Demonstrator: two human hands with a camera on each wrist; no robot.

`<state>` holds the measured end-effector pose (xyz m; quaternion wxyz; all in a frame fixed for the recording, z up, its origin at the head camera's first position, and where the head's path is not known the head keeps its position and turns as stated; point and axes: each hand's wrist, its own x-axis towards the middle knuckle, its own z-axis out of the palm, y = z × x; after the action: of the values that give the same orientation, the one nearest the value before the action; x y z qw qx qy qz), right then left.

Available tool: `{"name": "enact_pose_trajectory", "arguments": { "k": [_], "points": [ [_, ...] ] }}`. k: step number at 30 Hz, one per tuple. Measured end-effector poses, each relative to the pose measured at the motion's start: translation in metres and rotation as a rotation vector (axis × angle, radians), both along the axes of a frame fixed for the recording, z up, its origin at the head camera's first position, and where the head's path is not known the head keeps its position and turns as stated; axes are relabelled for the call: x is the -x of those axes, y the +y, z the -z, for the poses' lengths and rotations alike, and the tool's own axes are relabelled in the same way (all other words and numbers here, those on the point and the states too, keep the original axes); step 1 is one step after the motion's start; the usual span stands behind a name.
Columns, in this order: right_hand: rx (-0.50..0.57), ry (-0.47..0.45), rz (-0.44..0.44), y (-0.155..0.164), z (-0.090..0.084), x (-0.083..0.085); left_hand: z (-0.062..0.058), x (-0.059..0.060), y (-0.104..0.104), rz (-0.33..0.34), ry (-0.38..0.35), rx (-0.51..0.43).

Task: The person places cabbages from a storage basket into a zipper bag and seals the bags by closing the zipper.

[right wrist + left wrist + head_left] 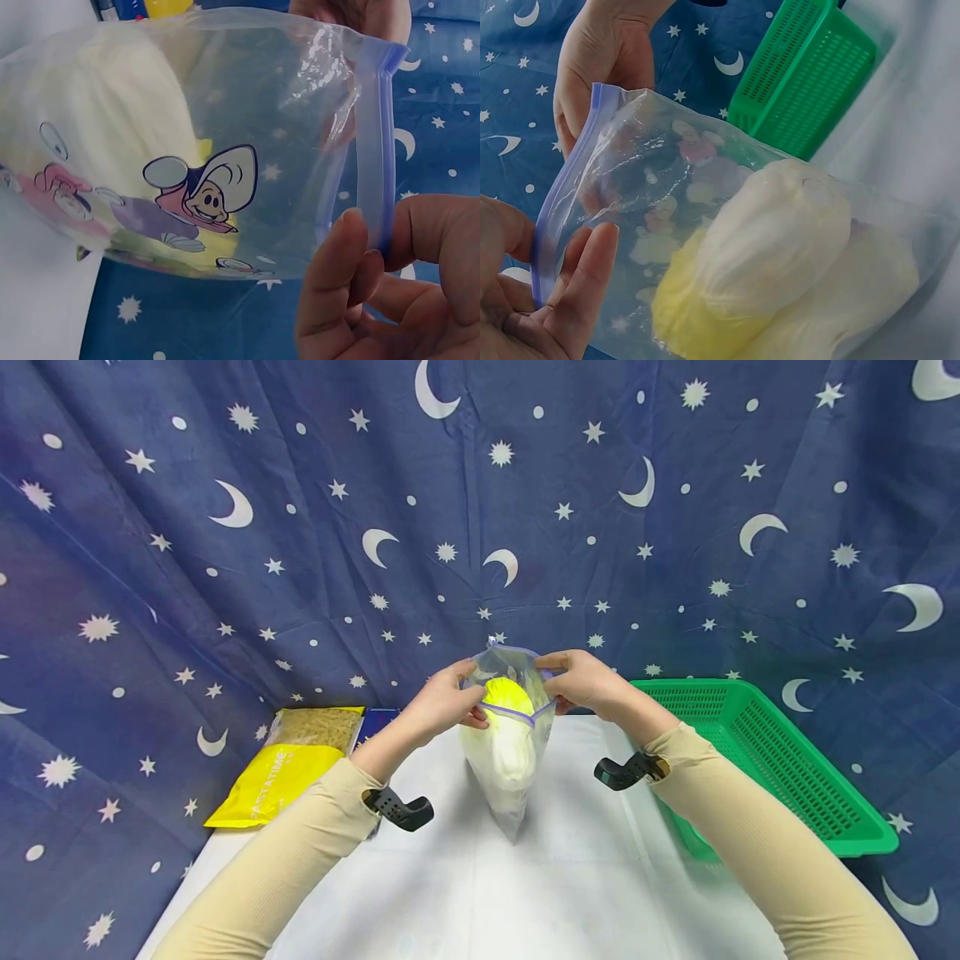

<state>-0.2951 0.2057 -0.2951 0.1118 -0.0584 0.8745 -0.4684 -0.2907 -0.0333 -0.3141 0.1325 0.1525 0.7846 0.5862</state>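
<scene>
Cabbage, pale with a yellow leafy top, sits inside a clear zip bag printed with cartoon figures, held upright at centre of the head view with its bottom corner touching or just above the white table. Looks fairly heavy for so thin a film: weight hangs in the lower half, plastic slack and crinkled above. Soft, yielding leaves, likely to bruise if squeezed; film smooth and probably slippery, so best held by the stiffer purple zip strip along the mouth, or supported from beneath.

Left hand pinches the strip at the left end of the mouth, thumb and fingers closed on it; in the left wrist view fingers lie against the film by the seal. Right hand pinches the strip's other end, fingertips pressed on the purple band. Mouth appears open, not sealed.

Further out: yellow packet of pasta lying flat at left of the table, a blue item just behind it, too hidden to identify. Green slotted basket at right edge. Dark blue cloth with moons and stars filling the upper frame.
</scene>
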Motion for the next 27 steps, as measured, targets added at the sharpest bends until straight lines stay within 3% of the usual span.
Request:
{"name": "enact_pose_trajectory", "arguments": {
  "k": [9, 19, 27],
  "points": [
    [0.064, 0.005, -0.047, 0.002, -0.010, -0.004, -0.001, -0.003, 0.004, 0.008, 0.008, -0.038],
    [-0.006, -0.024, -0.101, 0.002, 0.011, -0.001, 0.021, -0.002, 0.009, 0.035, -0.019, -0.023],
    [0.062, 0.008, -0.107, 0.003, 0.015, -0.007, 0.025, -0.001, 0.011, 0.021, -0.012, -0.062]
  ]
}}
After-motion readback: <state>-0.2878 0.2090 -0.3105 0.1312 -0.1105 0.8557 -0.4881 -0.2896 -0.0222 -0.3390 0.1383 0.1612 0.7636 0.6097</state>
